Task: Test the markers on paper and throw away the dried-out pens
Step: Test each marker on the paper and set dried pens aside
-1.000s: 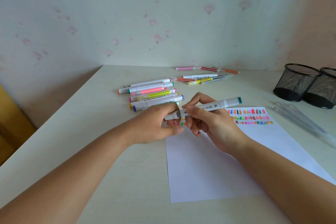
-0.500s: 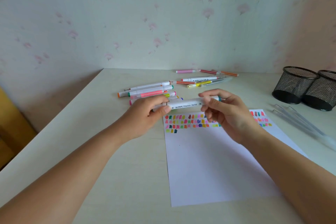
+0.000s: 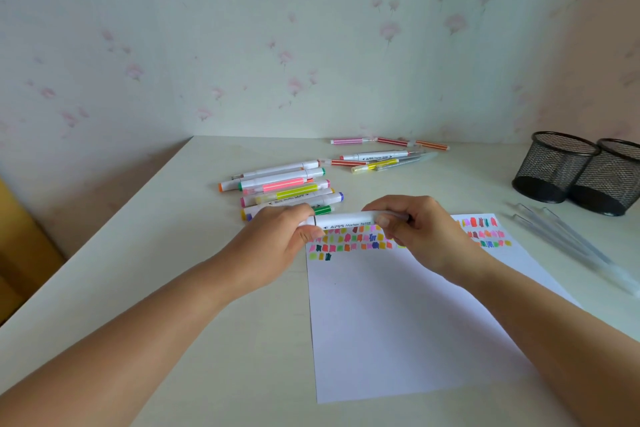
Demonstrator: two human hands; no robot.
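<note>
A sheet of white paper (image 3: pixel 398 322) lay flat on the pale worktop (image 3: pixel 173 288), and everything else sat around it. Just above the paper's far edge, a white marker (image 3: pixel 346 220) was held level, running left to right, with printed lettering visible on its barrel. The left hand (image 3: pixel 277 239) had its fingers and thumb curled round the marker's left end. The right hand (image 3: pixel 422 232) was curled round the right end, hiding that tip. A thin dark seam crossed the barrel just beside the left hand's fingertips; whether a cap was fully seated there could not be told. Along the far edge of the paper ran rows of small colour patches (image 3: pixel 349 239), partly covered by both hands. Beyond the paper's far left corner lay a heap of markers (image 3: pixel 284 184), white barrels with coloured ends and some pink and yellow ones, roughly parallel to one another. Farther back from the paper, near the flowered wall (image 3: pixel 311 45), a looser group of thin pens (image 3: pixel 381 158) was spread out. To the right of the paper lay several clear tubes (image 3: pixel 568 246), and beyond them stood two black mesh cups (image 3: pixel 554 166), upright and touching each other.
</note>
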